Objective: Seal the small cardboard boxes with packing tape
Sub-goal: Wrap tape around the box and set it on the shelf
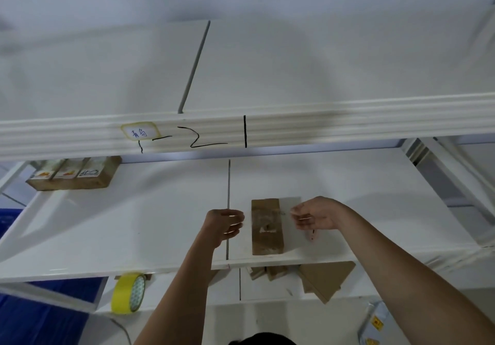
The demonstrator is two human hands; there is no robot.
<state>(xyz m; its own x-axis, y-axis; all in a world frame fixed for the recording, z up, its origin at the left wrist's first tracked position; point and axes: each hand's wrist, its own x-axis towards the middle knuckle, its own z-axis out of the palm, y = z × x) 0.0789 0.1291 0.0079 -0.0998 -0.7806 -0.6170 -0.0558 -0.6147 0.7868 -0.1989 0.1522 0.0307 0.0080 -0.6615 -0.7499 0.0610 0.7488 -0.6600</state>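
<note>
A small brown cardboard box (267, 239) lies on the white shelf board (160, 224), close to its front edge. A strip of clear packing tape (288, 205) is stretched sideways just above the box's far half. My left hand (225, 222) pinches the strip's left end, a little left of the box. My right hand (314, 214) pinches the right end, just right of the box. Both hands have curled fingers. A roll of yellow tape (128, 293) stands on edge on the lower shelf, below and to the left.
Three small taped boxes (75, 173) sit side by side at the shelf's back left. The upper shelf's ribbed rail (294, 127) crosses overhead. Flat cardboard pieces (326, 280) lie on the lower shelf under the box. A blue bin (16, 221) shows at far left.
</note>
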